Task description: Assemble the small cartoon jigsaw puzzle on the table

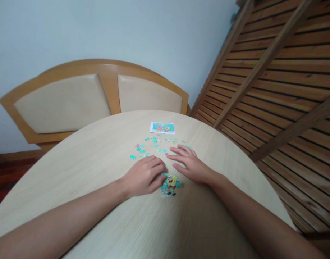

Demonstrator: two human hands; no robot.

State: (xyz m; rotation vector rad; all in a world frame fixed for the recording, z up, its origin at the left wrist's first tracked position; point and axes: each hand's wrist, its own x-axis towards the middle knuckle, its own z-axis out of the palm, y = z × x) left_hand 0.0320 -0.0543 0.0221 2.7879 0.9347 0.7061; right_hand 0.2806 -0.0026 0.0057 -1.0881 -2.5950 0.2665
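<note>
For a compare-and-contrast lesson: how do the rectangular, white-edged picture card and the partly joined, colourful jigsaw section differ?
The picture card is rectangular; the jigsaw section has an irregular outline. The card lies beyond the loose turquoise pieces; the section lies nearer, beside the left hand. Both rest on the pale, wood-grained table and show turquoise and yellow.

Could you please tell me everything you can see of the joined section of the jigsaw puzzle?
The joined section looks like thin printed card, lying flat on the pale wooden table. It shows a yellow, square, open-mouthed cartoon character with brown shorts and black shoes, a pale figure at its left, and some turquoise background. Its outline is irregular, with a turquoise part jutting out to the right. The left hand covers part of its upper left; whether the fingers touch it is unclear.
</note>
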